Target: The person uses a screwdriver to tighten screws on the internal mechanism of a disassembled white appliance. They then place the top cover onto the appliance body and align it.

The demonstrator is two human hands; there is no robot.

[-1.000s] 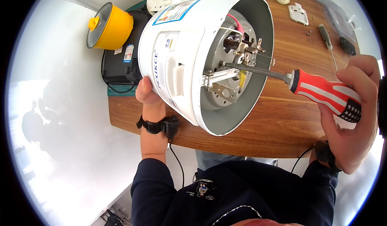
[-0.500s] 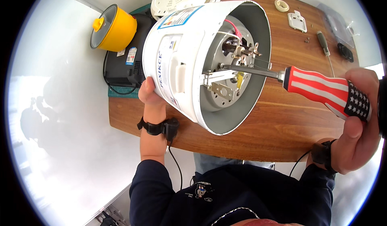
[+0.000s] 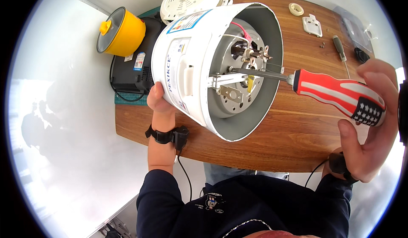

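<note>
My left hand (image 3: 158, 98) supports the white rice cooker body (image 3: 199, 104), tilted with its open underside to the right. Its thumb shows on the wall; the other fingers are hidden behind. Inside is a round metal plate (image 3: 221, 59) with brackets, a red wire and a yellow piece. A screwdriver (image 3: 327, 91) with a red, white and black handle reaches in, its tip at a screw near the plate's left side. My right hand (image 3: 376, 146) holds the handle end, fingers at the butt and thumb lifted off the near side.
A yellow pot (image 3: 127, 32) stands on a black appliance (image 3: 129, 74) over a green mat. Behind the body lies a white perforated cover (image 3: 189, 0). At the back right are a cream ring (image 3: 296, 9), a white plate (image 3: 312, 25), small screws and a grey-handled screwdriver (image 3: 338, 47).
The screwdriver handle has turned and shifted slightly left. My right thumb has come away from the handle. My left hand keeps its hold on the body, which has moved very little.
</note>
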